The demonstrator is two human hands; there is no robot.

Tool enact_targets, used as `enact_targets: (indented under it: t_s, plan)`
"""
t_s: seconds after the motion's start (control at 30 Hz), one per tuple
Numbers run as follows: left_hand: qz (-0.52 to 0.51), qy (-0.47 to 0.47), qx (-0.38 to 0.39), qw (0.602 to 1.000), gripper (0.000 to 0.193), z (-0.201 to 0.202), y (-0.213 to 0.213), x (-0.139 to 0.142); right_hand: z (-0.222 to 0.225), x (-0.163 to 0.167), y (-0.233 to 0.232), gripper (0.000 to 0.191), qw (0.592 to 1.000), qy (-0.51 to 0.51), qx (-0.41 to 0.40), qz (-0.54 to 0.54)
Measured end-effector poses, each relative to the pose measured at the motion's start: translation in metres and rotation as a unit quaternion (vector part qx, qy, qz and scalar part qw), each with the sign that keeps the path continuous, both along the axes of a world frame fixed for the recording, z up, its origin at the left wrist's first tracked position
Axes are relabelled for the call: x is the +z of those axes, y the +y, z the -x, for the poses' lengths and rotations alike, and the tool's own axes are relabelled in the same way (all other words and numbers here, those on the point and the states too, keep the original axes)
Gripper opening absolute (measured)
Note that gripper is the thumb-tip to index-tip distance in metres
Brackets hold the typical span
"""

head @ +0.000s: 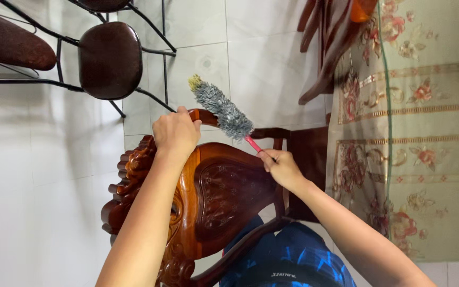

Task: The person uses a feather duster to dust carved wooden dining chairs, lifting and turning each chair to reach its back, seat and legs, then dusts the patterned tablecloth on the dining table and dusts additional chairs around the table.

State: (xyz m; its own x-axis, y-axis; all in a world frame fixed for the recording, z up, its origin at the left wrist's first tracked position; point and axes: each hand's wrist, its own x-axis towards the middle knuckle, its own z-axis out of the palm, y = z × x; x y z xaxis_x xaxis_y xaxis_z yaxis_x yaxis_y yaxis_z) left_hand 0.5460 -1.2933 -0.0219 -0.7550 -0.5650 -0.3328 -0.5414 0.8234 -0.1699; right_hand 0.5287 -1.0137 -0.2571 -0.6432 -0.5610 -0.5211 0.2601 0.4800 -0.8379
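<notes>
So, at about nine o'clock the left hand is clenched over the top rail of the carved wooden chair, steadying it. Toward three o'clock, the right hand pinches the pink handle of a grey microfibre duster (yellow-tipped), its head lying on that rail. Dusting looks barely begun; the carved back appears untouched.

Right hand holds duster; left hand grips carved chair.

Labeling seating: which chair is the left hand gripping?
The carved wooden chair; the left hand grips its top rail. The metal-framed padded chairs stand untouched.
</notes>
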Motion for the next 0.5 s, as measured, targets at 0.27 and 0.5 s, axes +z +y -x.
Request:
enact_targets:
  t_s: [0.27,0.5]
  plan:
    - [-0.002,-0.009,-0.003,1.0,0.051,0.003,0.004,0.002,0.065,0.036,0.079,0.035,0.905,0.154,0.114,-0.379]
    - [-0.001,0.039,-0.008,0.999,0.059,0.002,0.006,0.007,0.132,0.094,0.074,0.023,0.782,0.212,0.311,-0.497]
